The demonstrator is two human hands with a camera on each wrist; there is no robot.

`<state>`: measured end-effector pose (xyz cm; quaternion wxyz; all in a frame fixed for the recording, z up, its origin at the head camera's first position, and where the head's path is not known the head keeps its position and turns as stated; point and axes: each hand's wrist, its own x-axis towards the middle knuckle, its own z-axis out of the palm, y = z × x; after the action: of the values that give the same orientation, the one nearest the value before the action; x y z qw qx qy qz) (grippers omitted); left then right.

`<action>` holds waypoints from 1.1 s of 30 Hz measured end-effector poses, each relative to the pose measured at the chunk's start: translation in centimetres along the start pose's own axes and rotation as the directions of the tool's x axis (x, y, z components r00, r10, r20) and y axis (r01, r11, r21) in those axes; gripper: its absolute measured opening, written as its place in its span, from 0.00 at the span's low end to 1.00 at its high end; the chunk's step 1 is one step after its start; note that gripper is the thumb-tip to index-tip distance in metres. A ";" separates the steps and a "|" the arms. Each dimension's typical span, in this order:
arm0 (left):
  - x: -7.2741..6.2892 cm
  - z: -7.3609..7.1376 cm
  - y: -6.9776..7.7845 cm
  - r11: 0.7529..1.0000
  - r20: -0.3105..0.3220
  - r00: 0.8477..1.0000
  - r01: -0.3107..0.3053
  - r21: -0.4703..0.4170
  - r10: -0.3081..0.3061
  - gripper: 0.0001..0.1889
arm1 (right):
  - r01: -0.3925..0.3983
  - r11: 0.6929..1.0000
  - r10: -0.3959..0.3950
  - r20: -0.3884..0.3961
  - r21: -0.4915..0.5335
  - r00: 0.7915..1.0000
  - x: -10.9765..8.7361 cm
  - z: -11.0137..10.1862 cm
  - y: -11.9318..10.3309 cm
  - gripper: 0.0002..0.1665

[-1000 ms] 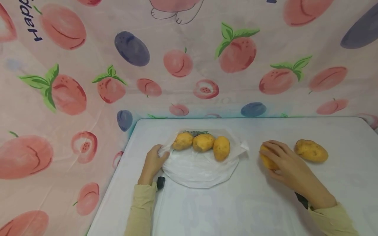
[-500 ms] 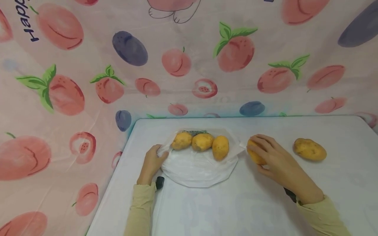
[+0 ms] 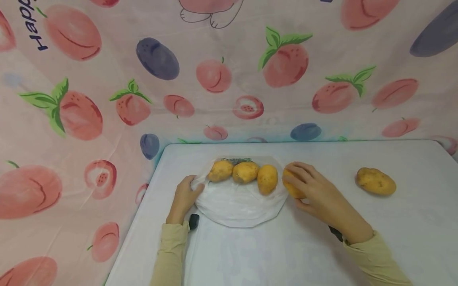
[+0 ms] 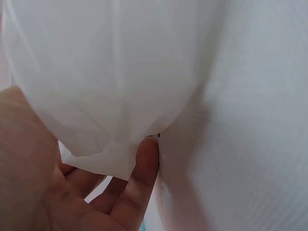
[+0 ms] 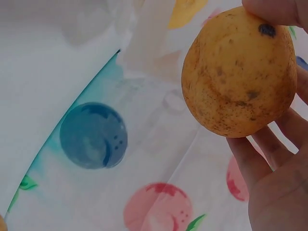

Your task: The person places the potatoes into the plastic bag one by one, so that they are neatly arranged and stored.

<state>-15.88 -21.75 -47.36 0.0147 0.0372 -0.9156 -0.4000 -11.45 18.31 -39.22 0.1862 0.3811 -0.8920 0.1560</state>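
My right hand (image 3: 315, 192) grips a potato (image 5: 236, 77) between thumb and fingers, at the right edge of a thin white plastic bag (image 3: 239, 210). The potato is yellow-brown with dark specks. Three more potatoes lie in a row at the bag's far side: a left one (image 3: 221, 171), a middle one (image 3: 245, 172) and a right one (image 3: 267, 179). On the bag's left edge, my left hand (image 3: 186, 198) holds the plastic between thumb and fingers. In the left wrist view the white film (image 4: 106, 72) hangs over the palm, hiding part of the fingers.
Another potato (image 3: 375, 181) rests on the white table (image 3: 286, 254) to the right of my right hand. A fruit-printed cloth (image 3: 222, 47) rises behind the table's back edge and along its left side. Dark straps show at both wrists.
My right hand has carried the potato leftward from beside the lone potato to the bag's right edge. The left hand has stayed at the bag's left edge.
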 end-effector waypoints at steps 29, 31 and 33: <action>0.0 -0.1 0.0 1.000 0.006 1.000 -0.007 -0.003 0.007 0.22 | 0.077 0.995 -0.078 0.025 0.057 0.997 3.2 3.0 -3.3 0.40; 0.0 0.0 0.0 1.000 0.004 1.000 -0.005 -0.004 0.005 0.23 | 0.081 0.995 -0.083 0.037 0.052 0.996 3.4 3.2 -3.5 0.39; 0.0 0.0 0.0 1.000 0.004 1.000 -0.002 -0.001 0.002 0.23 | 0.086 0.995 -0.088 0.043 0.051 0.995 3.7 3.4 -3.6 0.38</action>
<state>-15.90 -21.76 -47.37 0.0133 0.0352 -0.9156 -0.4003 -11.84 12.21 -40.08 0.1630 0.4274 -0.8745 0.1611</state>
